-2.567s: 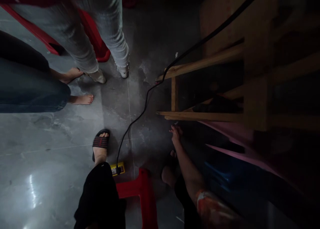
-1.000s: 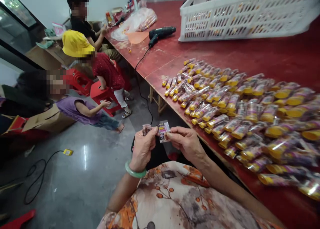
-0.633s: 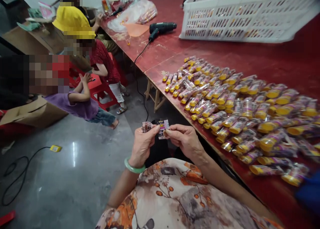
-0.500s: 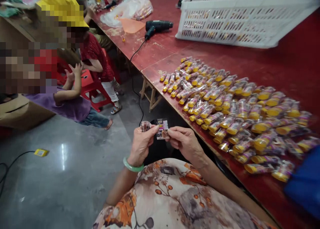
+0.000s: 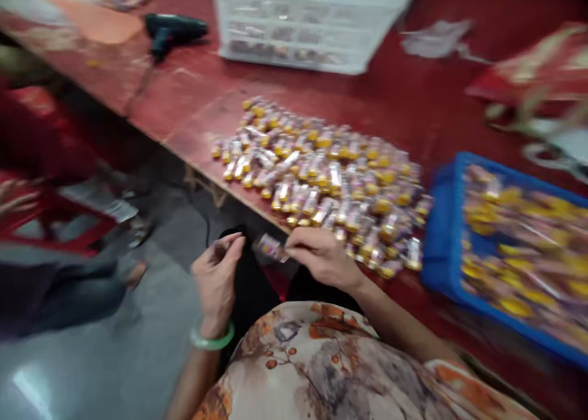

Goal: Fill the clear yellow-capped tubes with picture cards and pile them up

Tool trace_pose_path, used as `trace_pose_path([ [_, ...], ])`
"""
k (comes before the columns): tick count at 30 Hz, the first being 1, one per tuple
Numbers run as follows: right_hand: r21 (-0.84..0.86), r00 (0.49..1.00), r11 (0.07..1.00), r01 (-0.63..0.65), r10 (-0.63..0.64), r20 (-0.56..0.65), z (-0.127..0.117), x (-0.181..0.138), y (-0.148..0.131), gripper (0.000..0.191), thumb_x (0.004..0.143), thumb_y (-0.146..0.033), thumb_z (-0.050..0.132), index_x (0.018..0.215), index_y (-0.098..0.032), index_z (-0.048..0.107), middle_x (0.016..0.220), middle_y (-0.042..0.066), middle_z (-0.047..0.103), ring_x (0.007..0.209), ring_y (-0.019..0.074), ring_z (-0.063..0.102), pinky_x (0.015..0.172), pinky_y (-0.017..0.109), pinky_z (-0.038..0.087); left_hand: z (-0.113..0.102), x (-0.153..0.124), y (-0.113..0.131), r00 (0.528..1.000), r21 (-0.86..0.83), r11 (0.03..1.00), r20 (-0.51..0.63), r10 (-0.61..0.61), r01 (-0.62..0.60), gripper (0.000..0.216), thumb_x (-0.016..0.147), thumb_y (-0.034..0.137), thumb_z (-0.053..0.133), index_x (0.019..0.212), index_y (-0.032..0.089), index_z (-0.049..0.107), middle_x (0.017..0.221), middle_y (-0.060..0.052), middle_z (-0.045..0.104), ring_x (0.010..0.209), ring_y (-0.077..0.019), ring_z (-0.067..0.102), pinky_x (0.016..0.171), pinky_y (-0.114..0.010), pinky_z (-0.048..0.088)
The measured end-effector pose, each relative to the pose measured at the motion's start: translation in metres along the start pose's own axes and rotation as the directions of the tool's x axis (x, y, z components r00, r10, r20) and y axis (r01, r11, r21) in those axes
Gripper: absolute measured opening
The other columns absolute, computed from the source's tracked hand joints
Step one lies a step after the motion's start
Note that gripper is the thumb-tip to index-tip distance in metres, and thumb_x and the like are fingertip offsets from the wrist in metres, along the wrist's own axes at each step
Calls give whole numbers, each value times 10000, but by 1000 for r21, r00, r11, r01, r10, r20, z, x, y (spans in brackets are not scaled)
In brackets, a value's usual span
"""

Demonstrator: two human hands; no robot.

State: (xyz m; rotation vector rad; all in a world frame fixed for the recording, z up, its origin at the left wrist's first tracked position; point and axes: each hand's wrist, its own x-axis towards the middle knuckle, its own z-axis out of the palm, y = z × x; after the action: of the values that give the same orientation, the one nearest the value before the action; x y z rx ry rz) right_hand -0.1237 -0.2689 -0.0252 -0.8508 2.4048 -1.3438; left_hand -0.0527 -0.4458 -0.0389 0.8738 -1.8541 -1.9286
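My left hand (image 5: 217,279), with a green bangle (image 5: 212,340) at the wrist, is closed in a pinch. A dark strip of printed film (image 5: 221,246) shows between its thumb and fingers, blurred. My right hand (image 5: 325,258) pinches a small printed plastic label (image 5: 270,247) by its right end. The label juts left into the gap between my hands, apart from the left fingertips. Just beyond the right hand, many clear-wrapped tubes with yellow ends (image 5: 316,175) lie packed in rows on the red table (image 5: 184,111).
A blue tray (image 5: 443,224) of similar yellow-ended pieces stands at the right. A white crate (image 5: 294,34) and a heat gun (image 5: 174,29) with a cord sit farther back. At left, another person's legs (image 5: 82,303) are near a red stool (image 5: 59,236).
My view has swung right, bringing the blue tray in. My hands have parted: the label both held is now in the right hand only.
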Motion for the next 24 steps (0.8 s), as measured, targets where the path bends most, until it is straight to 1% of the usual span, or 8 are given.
trace_pose_path([
  [1,-223,987,970,92,-61,145,-13,-1,-3,153,839,-137,498,759,-130,628,712,49,609,624,133,536,533,266,322,2,5,2,992,86,988,24,126,-127,206,731,323,759,874,175,743,710,2,645,602,-81,513,556,-195,409],
  [3,-506,908,825,249,-17,419,-36,-4,-9,145,828,-104,489,815,-114,633,793,85,629,638,155,547,501,284,256,13,19,8,894,186,917,356,272,-353,255,685,270,801,927,207,746,845,-17,705,697,-115,580,631,-216,450],
  [6,-624,848,727,287,111,519,-57,-13,-13,151,868,-136,490,927,-111,627,856,89,631,654,171,561,477,300,182,44,34,12,530,103,852,819,221,-514,259,679,251,800,929,217,745,849,-22,725,702,-140,628,628,-222,469],
  [9,-651,874,735,189,177,453,-65,-30,-12,144,891,-156,481,931,-120,614,868,70,626,679,165,566,481,309,166,75,31,11,277,67,838,955,103,-542,89,773,190,671,832,204,736,733,-6,704,626,-125,619,572,-209,440],
  [13,-650,898,756,79,228,375,-68,-59,-5,98,857,-185,535,877,-129,613,844,47,626,651,148,538,481,309,156,103,12,3,145,71,822,989,14,-566,160,757,122,570,741,197,710,640,8,648,555,-114,559,538,-219,384],
  [19,-632,974,773,48,103,200,-87,-105,13,91,838,-159,528,837,-145,619,792,32,627,624,140,528,482,294,249,135,-24,-5,121,127,877,989,-80,-464,151,722,151,631,575,179,646,567,4,580,531,-116,481,525,-239,339],
  [22,-625,979,776,-85,-51,-196,-121,-150,32,174,914,-159,456,914,-151,630,855,49,654,757,141,594,617,263,409,152,-40,-5,302,237,964,934,-193,-117,144,696,247,722,594,163,666,595,-17,605,575,-131,522,560,-242,394],
  [24,-606,806,710,-360,-91,-585,-148,-188,52,193,945,-228,466,916,-161,644,881,67,672,820,158,617,686,271,436,163,-49,-2,474,232,960,835,-280,158,202,635,299,795,614,148,662,581,-7,583,546,-110,502,539,-229,399],
])
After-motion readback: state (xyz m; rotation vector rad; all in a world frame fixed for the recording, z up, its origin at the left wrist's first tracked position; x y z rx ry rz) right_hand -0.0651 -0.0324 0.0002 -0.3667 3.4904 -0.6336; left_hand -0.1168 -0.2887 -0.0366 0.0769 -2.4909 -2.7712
